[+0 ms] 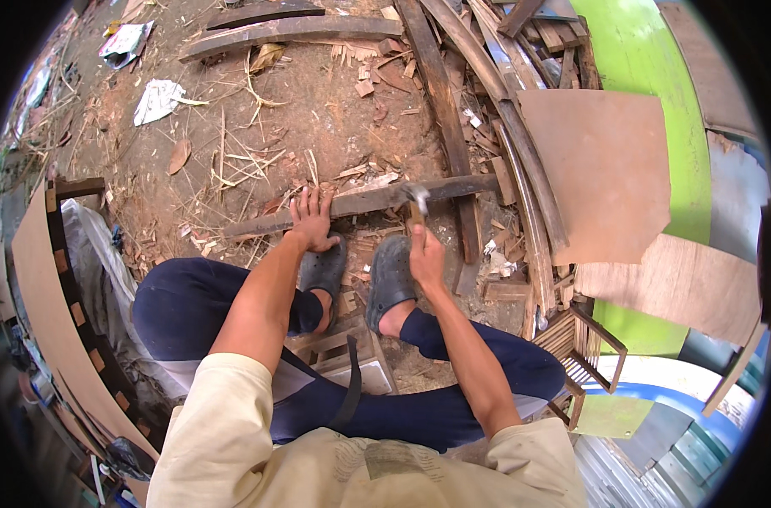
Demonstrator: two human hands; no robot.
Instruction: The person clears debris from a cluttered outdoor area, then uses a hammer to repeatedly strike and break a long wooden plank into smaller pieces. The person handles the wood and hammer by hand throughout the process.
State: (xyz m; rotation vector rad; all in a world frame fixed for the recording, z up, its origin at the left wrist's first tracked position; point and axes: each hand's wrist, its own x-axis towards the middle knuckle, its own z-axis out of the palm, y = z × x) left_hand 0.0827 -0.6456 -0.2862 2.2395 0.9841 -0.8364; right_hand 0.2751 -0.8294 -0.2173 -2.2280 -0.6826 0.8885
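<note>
Left hand (313, 224): fingers spread, palm down on dark board (362, 202). Right hand (426, 256): closed around handle of hammer (418, 206), metal head over board. Board lies crosswise on dirt ground (309, 118) ahead of person's dark shoes (391, 275), right part crossing long plank (440, 102). Wood scraps nearby. Brown sheet (595, 178) off to right.

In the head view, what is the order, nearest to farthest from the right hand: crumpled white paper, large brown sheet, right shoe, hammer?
1. Hammer, in the right hand.
2. Right shoe, just left.
3. Large brown sheet, right side.
4. Crumpled white paper, upper left.
</note>
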